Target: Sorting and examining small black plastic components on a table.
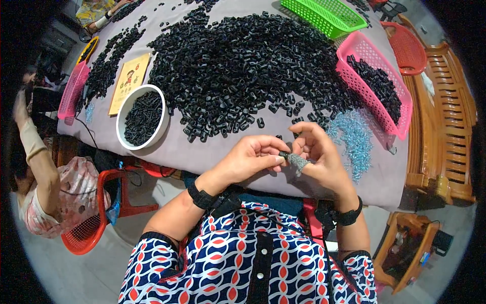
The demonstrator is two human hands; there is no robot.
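Note:
Close to the table's near edge, my two hands meet around a small black plastic piece (284, 154). My left hand (248, 159) pinches it between thumb and fingers. From the other side my right hand (322, 158) grips it, its thumb wrapped in a grey cloth cover (297, 163). The fingers partly hide the piece. Just beyond the hands spreads a large heap of short black tubular pieces (243, 71). Small clear-blue pieces (352, 142) lie scattered to the right of my right hand.
A white bowl (120, 126) of thin black pieces stands at left by a yellow booklet (123, 91). Pink basket (405, 124) and green basket (329, 23) stand at right. Another person (61, 197) sits left, near a red chair (101, 202); a wooden bench (440, 126) is right.

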